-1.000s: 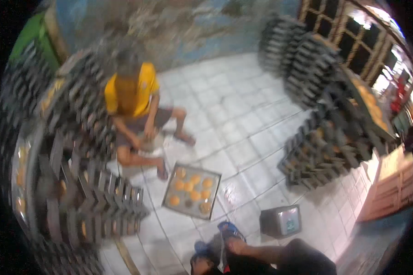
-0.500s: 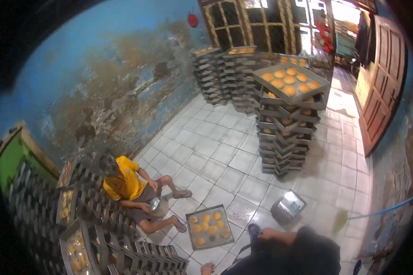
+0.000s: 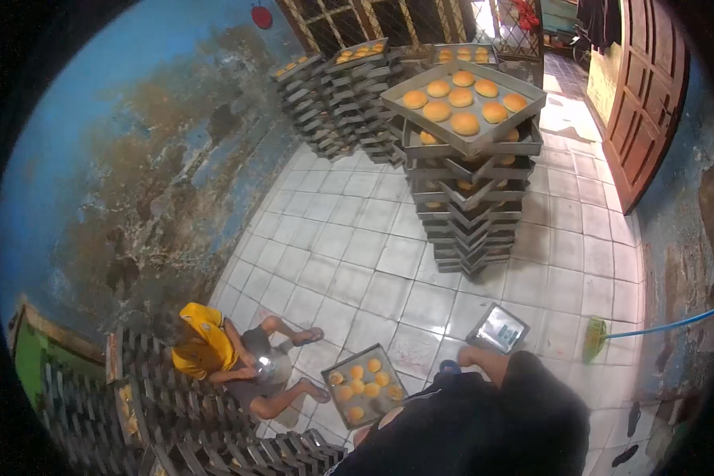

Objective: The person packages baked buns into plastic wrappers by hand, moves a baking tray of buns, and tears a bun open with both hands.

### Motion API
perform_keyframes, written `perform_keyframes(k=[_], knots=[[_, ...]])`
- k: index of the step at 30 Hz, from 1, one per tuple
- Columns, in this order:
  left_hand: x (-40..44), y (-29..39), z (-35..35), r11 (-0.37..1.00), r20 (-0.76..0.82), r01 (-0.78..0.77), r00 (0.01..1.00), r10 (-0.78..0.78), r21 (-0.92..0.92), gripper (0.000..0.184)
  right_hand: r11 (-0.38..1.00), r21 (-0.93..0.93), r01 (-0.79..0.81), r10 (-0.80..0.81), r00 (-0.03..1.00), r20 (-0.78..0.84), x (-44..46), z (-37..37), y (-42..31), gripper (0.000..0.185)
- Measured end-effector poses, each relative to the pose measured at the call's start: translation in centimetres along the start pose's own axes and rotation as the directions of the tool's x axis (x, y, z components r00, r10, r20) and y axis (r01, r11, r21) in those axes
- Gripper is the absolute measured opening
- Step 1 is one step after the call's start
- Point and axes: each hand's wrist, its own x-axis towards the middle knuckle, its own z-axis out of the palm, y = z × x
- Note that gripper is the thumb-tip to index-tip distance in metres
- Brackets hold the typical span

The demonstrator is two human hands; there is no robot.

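Neither of my hands shows in the head view; only my legs in dark clothing [image 3: 468,420] are visible at the bottom. Close to my feet, a metal tray [image 3: 365,386] of round buns lies on the tiled floor. A square metal container [image 3: 497,328] stands to its right. In front of me rises a tall stack of metal trays [image 3: 468,198], set crosswise, with golden buns on the top tray [image 3: 463,99].
A person in a yellow shirt [image 3: 206,341] sits at lower left, holding something shiny. More tray stacks [image 3: 238,452] stand around them and along the back wall [image 3: 357,95]. A broom [image 3: 595,339] and an open wooden door [image 3: 650,111] are at right.
My view has swung up and to the right. The large tray stack now appears nearer, and the seated person and floor tray sit lower. The person's hands have come together around the shiny item.
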Motion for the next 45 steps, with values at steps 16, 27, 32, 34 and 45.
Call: perform_keyframes(k=[16,27,32,34,45], knots=[[35.2,14.9,0.4,0.794,0.456,-0.607,0.712,0.534,0.019,0.040,0.973,0.225,0.059,-0.012,0.979,-0.205,8.5,-15.4,4.1,0.034],[61.5,35.0,-7.4,0.977,0.514,-0.007,0.850,0.118,-0.213,0.025,-0.031,0.596,0.803,0.985,0.124,-0.117,-5.2,-43.7,9.7,0.043],[67.1,43.5,-4.7,0.996,0.585,-0.085,0.810,0.051,0.031,0.024,0.222,0.672,0.707,0.957,-0.025,-0.290,-2.6,-54.6,10.9,0.059],[68.5,47.0,-2.4,0.988,0.624,-0.139,0.768,0.147,-0.062,0.025,0.089,0.601,0.794,0.992,-0.014,-0.129,0.3,-55.4,12.2,0.056],[63.0,71.6,4.8,0.877,0.738,-0.282,0.474,0.479,-0.388,0.048,0.240,0.882,0.405,0.970,-0.071,-0.231,0.5,-54.1,10.5,0.045]])
